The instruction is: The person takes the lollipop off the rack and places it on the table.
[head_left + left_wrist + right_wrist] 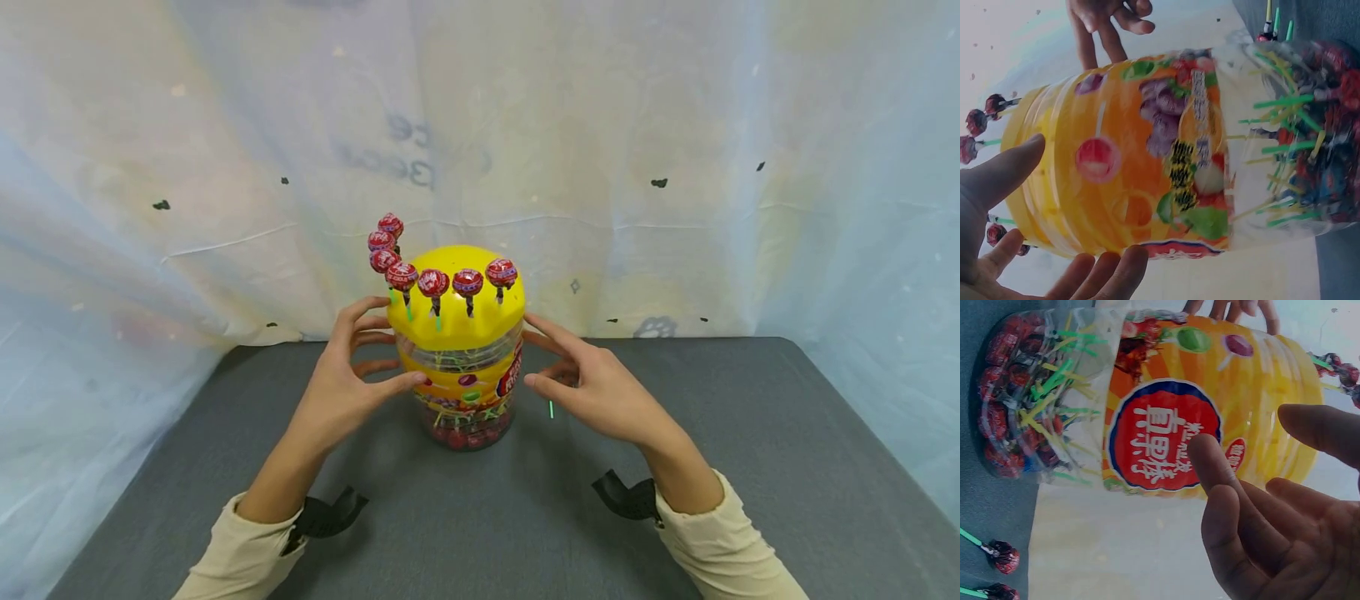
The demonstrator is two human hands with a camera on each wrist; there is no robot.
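Note:
A clear plastic jar (467,429) with a yellow lid (457,329) stands upright on the table, and wrapped lollipops with green and yellow sticks lie inside it. Several red-wrapped lollipops (433,283) stand on their sticks in a curve along the lid's edge. On the jar's left side, my left hand (348,375) has its fingers spread beside the lid and label, thumb toward the front. My right hand (600,387) is at the right side, forefinger by the lid's lower edge and thumb apart from the jar. Whether the fingertips press on the jar is hard to tell.
Loose lollipops (1002,556) lie on the grey table (480,533) to the right of the jar; my right hand mostly hides them in the head view. Black straps (326,512) hang at both wrists. A pale sheet (570,125) hangs behind the table.

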